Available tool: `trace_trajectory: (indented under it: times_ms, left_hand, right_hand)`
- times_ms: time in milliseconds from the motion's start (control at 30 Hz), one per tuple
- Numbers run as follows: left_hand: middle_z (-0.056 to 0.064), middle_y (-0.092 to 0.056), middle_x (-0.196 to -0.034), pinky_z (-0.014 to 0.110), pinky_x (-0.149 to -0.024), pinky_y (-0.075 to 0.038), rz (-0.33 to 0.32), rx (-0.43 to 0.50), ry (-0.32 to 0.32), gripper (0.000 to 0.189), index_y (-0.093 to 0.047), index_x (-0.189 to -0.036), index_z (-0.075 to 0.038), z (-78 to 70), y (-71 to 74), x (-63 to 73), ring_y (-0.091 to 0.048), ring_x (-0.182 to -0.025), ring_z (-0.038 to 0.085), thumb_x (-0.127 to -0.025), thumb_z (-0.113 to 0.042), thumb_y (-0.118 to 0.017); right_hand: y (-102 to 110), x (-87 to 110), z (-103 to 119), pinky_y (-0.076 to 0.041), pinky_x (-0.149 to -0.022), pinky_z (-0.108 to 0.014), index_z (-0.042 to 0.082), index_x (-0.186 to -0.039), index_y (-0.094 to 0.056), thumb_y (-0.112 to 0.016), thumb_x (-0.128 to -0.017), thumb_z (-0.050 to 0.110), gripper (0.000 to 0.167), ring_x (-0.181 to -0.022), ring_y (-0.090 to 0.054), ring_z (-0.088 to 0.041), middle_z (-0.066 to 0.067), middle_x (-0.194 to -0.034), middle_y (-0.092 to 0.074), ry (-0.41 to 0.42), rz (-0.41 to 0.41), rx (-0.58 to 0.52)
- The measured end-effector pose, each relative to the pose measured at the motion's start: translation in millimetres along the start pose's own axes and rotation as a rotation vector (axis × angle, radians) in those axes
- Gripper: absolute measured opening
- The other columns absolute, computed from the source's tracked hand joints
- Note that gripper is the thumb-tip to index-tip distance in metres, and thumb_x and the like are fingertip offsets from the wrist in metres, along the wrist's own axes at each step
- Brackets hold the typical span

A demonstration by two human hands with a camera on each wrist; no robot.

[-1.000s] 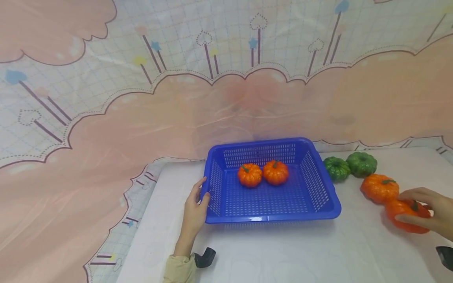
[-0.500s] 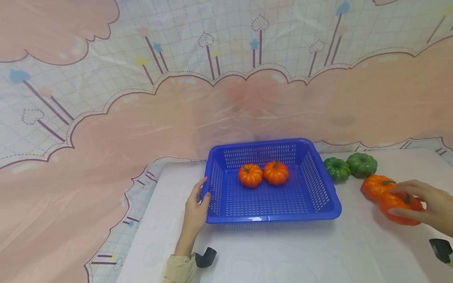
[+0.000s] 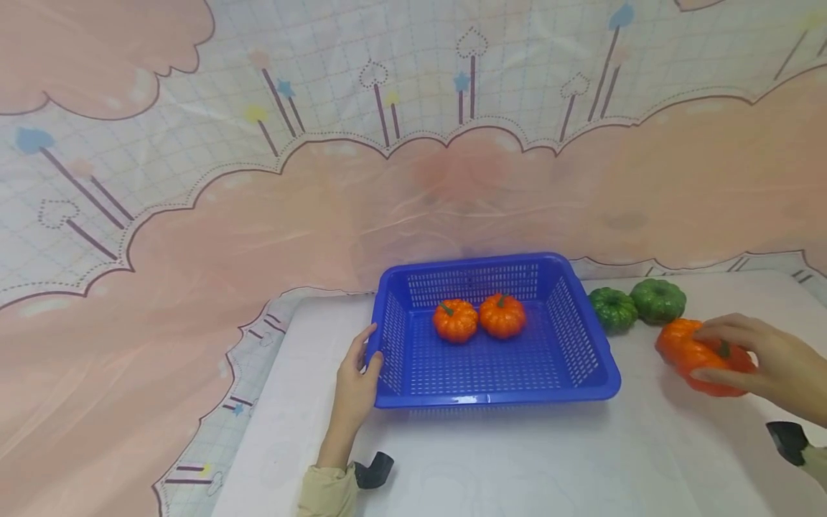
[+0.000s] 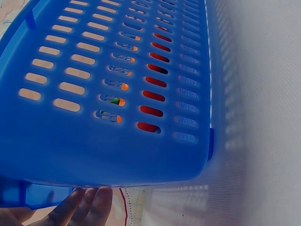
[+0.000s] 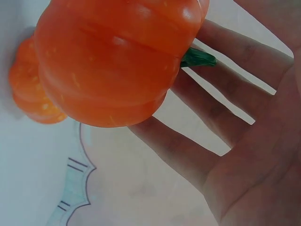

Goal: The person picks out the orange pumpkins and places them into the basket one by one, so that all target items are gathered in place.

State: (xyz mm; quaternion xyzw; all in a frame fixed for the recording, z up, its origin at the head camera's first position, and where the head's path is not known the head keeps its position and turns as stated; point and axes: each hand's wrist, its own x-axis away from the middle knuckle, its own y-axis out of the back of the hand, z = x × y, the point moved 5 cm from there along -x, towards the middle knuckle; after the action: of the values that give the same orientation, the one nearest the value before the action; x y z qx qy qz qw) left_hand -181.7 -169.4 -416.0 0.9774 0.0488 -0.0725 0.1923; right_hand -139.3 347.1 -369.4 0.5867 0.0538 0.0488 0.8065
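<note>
My left hand [image 3: 357,380] holds the left rim of a blue plastic basket [image 3: 491,399], thumb and fingers at its edge. In the left wrist view, fingertips [image 4: 101,197] lie against the rim. Two small orange pumpkins [image 3: 455,321] with green stems sit inside. At the right, my right hand [image 3: 765,362] holds a larger orange pumpkin [image 3: 698,357] between thumb and fingers. It overlaps another orange pumpkin [image 3: 672,337] just behind it. From the right wrist, the held pumpkin [image 5: 113,66] shows its green stem pointing toward the palm.
Two green pumpkins [image 3: 659,300] stand side by side just right of the basket, near the back of the white table [image 3: 517,459]. A patterned pink cloth [image 3: 310,230] hangs behind. Black wrist-camera pieces [image 3: 375,471] show by both forearms.
My right hand has moved left and slightly away from me with the orange pumpkin, now covering more of the one behind. My left hand and the basket stay in place.
</note>
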Motion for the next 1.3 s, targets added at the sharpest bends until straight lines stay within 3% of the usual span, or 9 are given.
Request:
trace_trajectory:
  times_ms: [533,767,1000,1300]
  left_hand:
    - [0.026,-0.048,-0.146,0.064,-0.111,-0.034,0.006,-0.005,-0.006,0.048,-0.045,-0.148,-0.012,-3.8,1.7,1.1,-0.047,-0.134,0.044,-0.1,-0.005,-0.047]
    - [0.026,-0.049,-0.146,0.063,-0.112,-0.033,0.009,0.002,-0.013,0.048,-0.045,-0.148,-0.012,-3.6,1.3,0.6,-0.047,-0.135,0.044,-0.1,-0.005,-0.047]
    - [0.025,-0.047,-0.147,0.062,-0.112,-0.033,0.01,0.008,-0.003,0.048,-0.045,-0.148,-0.012,-2.4,0.9,0.4,-0.046,-0.136,0.043,-0.1,-0.005,-0.047]
    - [0.025,-0.049,-0.146,0.063,-0.11,-0.036,-0.002,-0.015,-0.011,0.049,-0.046,-0.147,-0.012,-2.4,1.0,1.2,-0.049,-0.133,0.044,-0.099,-0.004,-0.048]
  right_hand:
    - [14,-17.9,31,-0.049,-0.082,-0.07,-0.006,-0.118,-0.065,-0.085,-0.077,0.032,0.059,-0.107,-0.05,-0.055,-0.034,-0.124,-0.053,0.035,0.023,-0.029]
    - [17,-22.3,42,-0.047,-0.085,-0.072,-0.004,-0.119,-0.065,-0.084,-0.078,0.03,0.057,-0.109,-0.051,-0.051,-0.03,-0.123,-0.057,0.085,-0.009,-0.042]
    - [21,-25.3,57,-0.05,-0.085,-0.068,0.0,-0.113,-0.069,-0.086,-0.075,0.02,0.046,-0.108,-0.056,-0.044,-0.021,-0.118,-0.063,0.192,-0.076,-0.051]
    - [25,-30.6,72,-0.052,-0.085,-0.065,0.003,-0.114,-0.07,-0.086,-0.076,0.026,0.047,-0.108,-0.057,-0.039,-0.015,-0.118,-0.063,0.244,-0.09,-0.061]
